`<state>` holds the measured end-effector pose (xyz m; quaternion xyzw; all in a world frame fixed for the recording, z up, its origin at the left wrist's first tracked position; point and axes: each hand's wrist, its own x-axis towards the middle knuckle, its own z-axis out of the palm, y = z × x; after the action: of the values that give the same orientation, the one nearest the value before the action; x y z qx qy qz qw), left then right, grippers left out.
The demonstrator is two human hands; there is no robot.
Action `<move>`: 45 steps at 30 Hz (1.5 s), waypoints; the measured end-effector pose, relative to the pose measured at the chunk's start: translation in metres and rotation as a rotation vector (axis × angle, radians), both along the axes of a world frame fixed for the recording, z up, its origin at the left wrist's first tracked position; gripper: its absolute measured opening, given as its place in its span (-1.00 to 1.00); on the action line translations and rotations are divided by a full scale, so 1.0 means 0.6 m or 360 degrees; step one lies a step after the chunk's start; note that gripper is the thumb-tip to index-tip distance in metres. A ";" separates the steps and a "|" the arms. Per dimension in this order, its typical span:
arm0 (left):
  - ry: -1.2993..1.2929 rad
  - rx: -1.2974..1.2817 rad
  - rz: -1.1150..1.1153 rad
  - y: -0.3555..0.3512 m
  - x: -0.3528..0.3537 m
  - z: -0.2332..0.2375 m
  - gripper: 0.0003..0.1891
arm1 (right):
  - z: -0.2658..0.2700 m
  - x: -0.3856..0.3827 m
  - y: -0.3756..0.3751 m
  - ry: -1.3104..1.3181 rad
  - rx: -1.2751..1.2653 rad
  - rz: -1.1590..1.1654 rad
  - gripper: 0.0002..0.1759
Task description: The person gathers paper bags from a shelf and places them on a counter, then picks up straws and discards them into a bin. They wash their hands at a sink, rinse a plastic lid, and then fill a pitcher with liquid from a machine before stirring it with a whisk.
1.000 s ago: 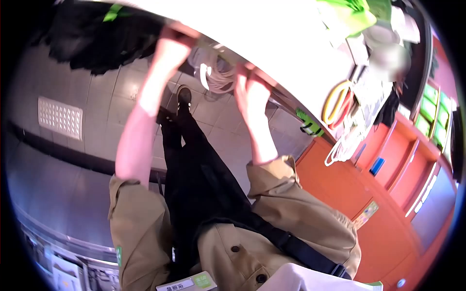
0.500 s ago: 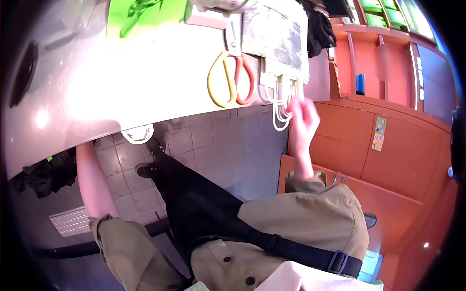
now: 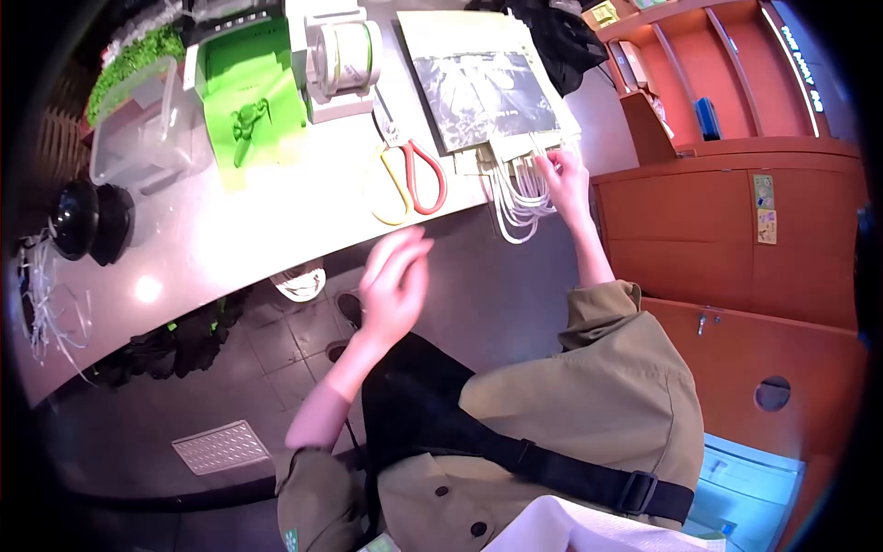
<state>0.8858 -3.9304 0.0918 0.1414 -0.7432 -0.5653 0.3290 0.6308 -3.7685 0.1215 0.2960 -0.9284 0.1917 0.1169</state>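
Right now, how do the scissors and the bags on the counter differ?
The scissors are red and yellow at one end; the bags show a grey print and white cords.
The bags cover more of the counter than the scissors.
The bags' cords hang past the edge, while the scissors lie wholly on top.
Both sit near the front edge.

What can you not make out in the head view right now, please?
Right hand: whether it grips the bag handles; its own fingers hide the contact (head view).
Left hand: exact finger shape, blurred (head view).
Scissors: yellow handle's left edge, lost in glare (head view).
Door stickers: wording too small (head view).
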 end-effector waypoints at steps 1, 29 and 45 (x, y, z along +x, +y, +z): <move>-0.0052 0.0100 -0.0069 0.001 -0.051 0.021 -0.79 | 0.002 0.002 0.000 -0.0032 -0.0110 -0.0027 -0.78; -0.0166 -0.0084 -0.0644 0.034 -0.304 0.213 -0.24 | -0.015 -0.083 0.119 -0.2422 -0.2233 0.0078 -0.49; -0.0122 0.1333 0.0814 0.164 0.327 -0.032 -0.36 | -0.007 0.335 -0.103 -0.2381 -0.0447 0.0981 -0.46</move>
<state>1.0821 -3.8322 0.0725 0.4602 -0.4049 -0.7111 0.3445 0.8321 -3.8304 0.1173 0.3141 -0.6052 0.4764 -0.5550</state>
